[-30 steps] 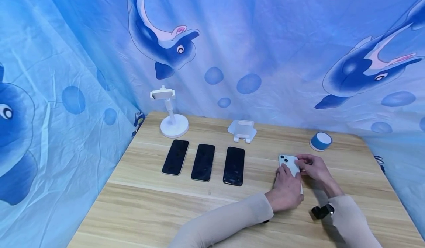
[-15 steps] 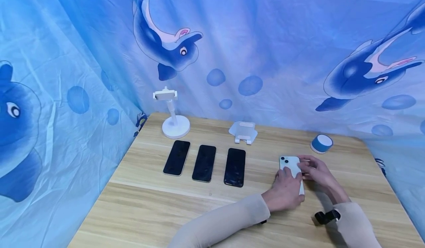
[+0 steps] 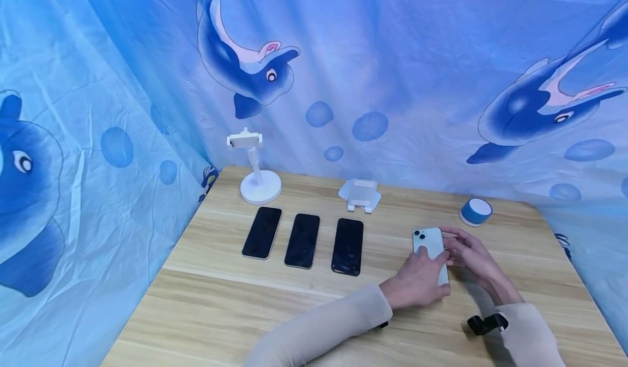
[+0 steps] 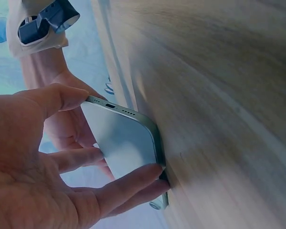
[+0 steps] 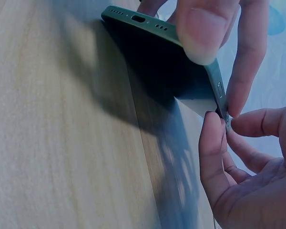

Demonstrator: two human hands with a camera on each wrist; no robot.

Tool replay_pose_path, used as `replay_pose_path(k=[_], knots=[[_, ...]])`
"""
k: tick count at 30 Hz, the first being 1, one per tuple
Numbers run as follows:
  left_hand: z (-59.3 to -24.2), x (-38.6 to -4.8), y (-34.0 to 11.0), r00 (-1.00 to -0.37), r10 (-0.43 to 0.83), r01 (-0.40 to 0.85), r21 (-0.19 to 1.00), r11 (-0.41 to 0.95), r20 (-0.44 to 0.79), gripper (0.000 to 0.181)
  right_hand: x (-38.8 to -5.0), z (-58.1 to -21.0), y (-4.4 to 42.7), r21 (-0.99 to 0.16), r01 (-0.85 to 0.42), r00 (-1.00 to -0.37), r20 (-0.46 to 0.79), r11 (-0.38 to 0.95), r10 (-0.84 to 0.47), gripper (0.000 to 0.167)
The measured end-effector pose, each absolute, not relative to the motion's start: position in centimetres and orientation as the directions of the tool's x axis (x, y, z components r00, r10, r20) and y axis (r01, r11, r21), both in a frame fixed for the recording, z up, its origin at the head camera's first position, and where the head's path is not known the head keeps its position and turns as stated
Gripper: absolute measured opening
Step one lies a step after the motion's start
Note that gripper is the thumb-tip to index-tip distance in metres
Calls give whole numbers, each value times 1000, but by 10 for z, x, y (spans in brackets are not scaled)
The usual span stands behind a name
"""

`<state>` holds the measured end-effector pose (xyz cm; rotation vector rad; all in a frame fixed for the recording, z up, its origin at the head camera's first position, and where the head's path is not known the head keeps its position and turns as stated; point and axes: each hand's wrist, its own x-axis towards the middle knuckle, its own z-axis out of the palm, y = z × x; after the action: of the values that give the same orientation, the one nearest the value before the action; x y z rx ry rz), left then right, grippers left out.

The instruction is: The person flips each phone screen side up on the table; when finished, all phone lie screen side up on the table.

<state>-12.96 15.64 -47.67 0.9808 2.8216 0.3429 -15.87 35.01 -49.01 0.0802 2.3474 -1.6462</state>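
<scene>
A pale green phone point(image 3: 432, 241) is held back side up above the right part of the table, its screen facing down. My left hand point(image 3: 417, 282) grips it across the edges, with the thumb at the charging-port end and the fingers along the far side. That end is lifted from the wood in the right wrist view. My right hand point(image 5: 252, 164) pinches the phone's long side edge near the camera end, with fingertips above and below it. A small shiny spot shows between those fingertips; I cannot tell what it is.
Three dark phones point(image 3: 302, 240) lie in a row left of the hands. Behind them stand a white phone stand with a round base point(image 3: 260, 188) and a low white holder point(image 3: 362, 195). A blue and white cylinder point(image 3: 476, 212) sits behind my right hand. Dolphin-print cloth surrounds the table point(image 3: 211, 301).
The held phone has tilted slightly, and more of its back shows. My left hand has shifted a little left along it. My right hand has opened slightly outward while staying at the edge.
</scene>
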Motion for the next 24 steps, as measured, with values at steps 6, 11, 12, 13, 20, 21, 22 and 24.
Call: replay_pose_path(k=[6,11,12,13,20,21,22,24], knots=[[-477,-131,152,-774,633,595,310,741,-28,68,-158,-489,351,-925,190,-961,-244,329,-132,58],[-478,-132,148,-774,632,585,340,736,-36,70,-156,-490,352,-931,190,-958,-246,312,-150,55],[-478,-132,148,-774,632,583,346,735,-39,70,-156,-490,352,-932,191,-957,-246,309,-152,55],[-478,-132,147,-774,631,580,355,734,-41,70,-155,-490,352,-933,191,-957,-247,306,-155,54],[-475,-134,141,-776,630,568,400,719,-29,75,-155,-491,352,-940,182,-954,-240,287,-180,56],[-475,-135,140,-778,627,564,409,717,-28,76,-155,-491,352,-941,176,-954,-236,288,-188,57],[-474,-135,139,-780,625,559,418,716,-27,77,-155,-491,352,-943,171,-953,-232,287,-196,57],[-474,-135,138,-787,616,544,438,716,-29,78,-154,-492,352,-948,159,-948,-224,277,-224,60]])
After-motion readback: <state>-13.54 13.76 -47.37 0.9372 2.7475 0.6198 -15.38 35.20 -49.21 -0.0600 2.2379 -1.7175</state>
